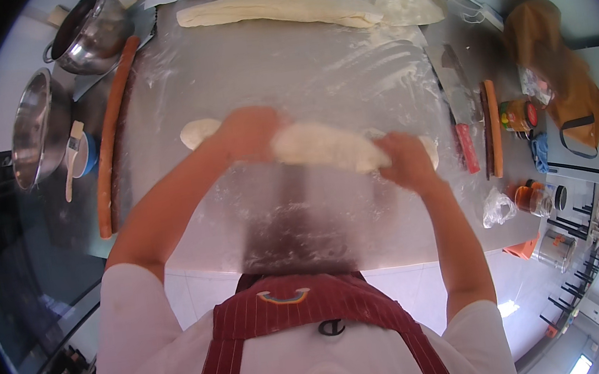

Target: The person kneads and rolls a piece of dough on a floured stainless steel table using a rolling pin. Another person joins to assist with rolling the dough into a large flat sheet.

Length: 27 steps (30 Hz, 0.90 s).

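Observation:
A thick strip of pale dough (328, 148) stretches between my hands over the floured metal worktop (286, 76), and it is blurred by motion. My left hand (252, 134) grips its left end, the fingers partly hidden and blurred. At the other end, my right hand (407, 160) has its fingers closed on the dough. Beyond my left hand a rounded dough end (200, 133) shows. A smaller bit of dough (431, 151) peeks out past my right hand. Whether these join the held strip, I cannot tell.
Along the far edge lie a long dough roll (278, 10) and a dough lump (409, 3). Leftward are a wooden rolling pin (116, 136), a steel bowl (34, 130) and a pot (90, 36). A red-handled knife (467, 147), a shorter rolling pin (494, 129) and jars (518, 115) stand rightward.

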Tool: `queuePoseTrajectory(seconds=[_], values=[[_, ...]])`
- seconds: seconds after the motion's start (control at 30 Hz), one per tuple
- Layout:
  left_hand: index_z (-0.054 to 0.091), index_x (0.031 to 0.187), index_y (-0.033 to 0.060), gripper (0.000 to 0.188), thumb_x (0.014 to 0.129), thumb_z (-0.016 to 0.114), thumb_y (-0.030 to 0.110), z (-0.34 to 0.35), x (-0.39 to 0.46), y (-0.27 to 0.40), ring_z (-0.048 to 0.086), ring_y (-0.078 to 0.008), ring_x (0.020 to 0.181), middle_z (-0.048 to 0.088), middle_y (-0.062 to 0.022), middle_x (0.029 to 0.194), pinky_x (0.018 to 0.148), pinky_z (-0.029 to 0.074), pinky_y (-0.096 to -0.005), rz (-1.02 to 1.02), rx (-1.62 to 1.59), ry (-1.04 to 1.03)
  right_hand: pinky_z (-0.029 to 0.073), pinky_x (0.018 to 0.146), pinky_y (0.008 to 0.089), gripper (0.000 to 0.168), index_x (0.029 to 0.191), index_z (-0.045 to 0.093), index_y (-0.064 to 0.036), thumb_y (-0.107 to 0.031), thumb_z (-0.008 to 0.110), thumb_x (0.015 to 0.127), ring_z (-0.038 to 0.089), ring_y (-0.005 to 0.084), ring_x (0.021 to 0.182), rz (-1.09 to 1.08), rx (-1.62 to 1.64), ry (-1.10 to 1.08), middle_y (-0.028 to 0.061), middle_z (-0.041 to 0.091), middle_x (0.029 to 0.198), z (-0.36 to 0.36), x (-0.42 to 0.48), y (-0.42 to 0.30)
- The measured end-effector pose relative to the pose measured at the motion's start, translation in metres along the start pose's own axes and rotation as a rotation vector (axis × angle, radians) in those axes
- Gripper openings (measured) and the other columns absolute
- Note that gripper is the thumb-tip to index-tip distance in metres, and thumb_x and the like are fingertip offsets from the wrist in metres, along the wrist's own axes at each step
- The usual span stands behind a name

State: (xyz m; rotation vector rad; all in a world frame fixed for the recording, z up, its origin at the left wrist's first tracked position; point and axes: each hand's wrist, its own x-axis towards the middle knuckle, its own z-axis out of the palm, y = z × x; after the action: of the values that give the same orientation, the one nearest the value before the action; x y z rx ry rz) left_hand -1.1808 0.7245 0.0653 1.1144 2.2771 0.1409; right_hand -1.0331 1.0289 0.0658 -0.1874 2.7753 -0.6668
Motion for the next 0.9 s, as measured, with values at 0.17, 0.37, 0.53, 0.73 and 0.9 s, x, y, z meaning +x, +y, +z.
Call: queuePoseTrajectory(seconds=[0.17, 0.37, 0.53, 0.73, 0.9], values=[[0.051, 0.137, 0.0118, 0.075, 0.072, 0.076, 0.039, 0.023, -0.063, 0.022, 0.053, -0.0344, 0.118, 0.058, -0.0153, 0.122, 0.099, 0.042, -0.0461, 0.034, -0.038, -0.006, 0.035, 0.106, 0.0521, 0.06, 0.134, 0.055, -0.016, -0.025, 0.072, 0.077, 0.051, 0.0361, 0.122, 0.002, -0.102, 0.002, 0.0162, 0.057, 0.126, 0.015, -0.044, -0.041], [0.039, 0.146, 0.0051, 0.087, 0.082, 0.061, 0.059, 0.051, -0.041, 0.04, 0.032, -0.0346, 0.141, 0.037, -0.0184, 0.151, 0.116, 0.02, -0.0536, 0.084, 0.106, 0.548, 0.021, 0.115, 0.0563, 0.063, 0.143, 0.043, -0.008, -0.038, 0.06, 0.09, 0.033, 0.0387, 0.14, -0.073, -0.147, 0.324, 0.0203, 0.037, 0.151, 0.04, 0.028, -0.117], [0.037, 0.148, 0.0059, 0.093, 0.082, 0.049, 0.071, 0.088, -0.07, 0.063, 0.023, -0.0398, 0.145, 0.031, -0.0196, 0.155, 0.115, 0.013, -0.0614, 0.028, 0.123, 0.406, 0.021, 0.113, 0.0607, 0.069, 0.145, 0.042, -0.008, -0.047, 0.057, 0.09, 0.032, 0.0399, 0.141, -0.067, -0.196, 0.28, 0.0201, 0.038, 0.15, 0.098, 0.012, -0.126], [0.033, 0.151, 0.0109, 0.093, 0.081, 0.054, 0.069, 0.077, -0.046, 0.061, 0.017, -0.0411, 0.147, 0.026, -0.0187, 0.157, 0.115, 0.01, -0.0625, -0.094, 0.032, 0.396, 0.017, 0.114, 0.0624, 0.073, 0.147, 0.04, -0.009, -0.055, 0.051, 0.091, 0.029, 0.0416, 0.142, 0.007, -0.171, 0.22, 0.0191, 0.034, 0.153, 0.08, 0.04, -0.116], [0.033, 0.152, 0.0165, 0.086, 0.082, 0.062, 0.058, 0.054, -0.071, 0.033, 0.018, -0.0413, 0.146, 0.026, -0.0176, 0.158, 0.114, 0.011, -0.0645, -0.273, 0.104, 0.314, 0.013, 0.114, 0.064, 0.075, 0.148, 0.038, -0.009, -0.058, 0.048, 0.092, 0.024, 0.0428, 0.144, 0.106, -0.332, 0.274, 0.0188, 0.033, 0.154, 0.072, 0.012, -0.082]])
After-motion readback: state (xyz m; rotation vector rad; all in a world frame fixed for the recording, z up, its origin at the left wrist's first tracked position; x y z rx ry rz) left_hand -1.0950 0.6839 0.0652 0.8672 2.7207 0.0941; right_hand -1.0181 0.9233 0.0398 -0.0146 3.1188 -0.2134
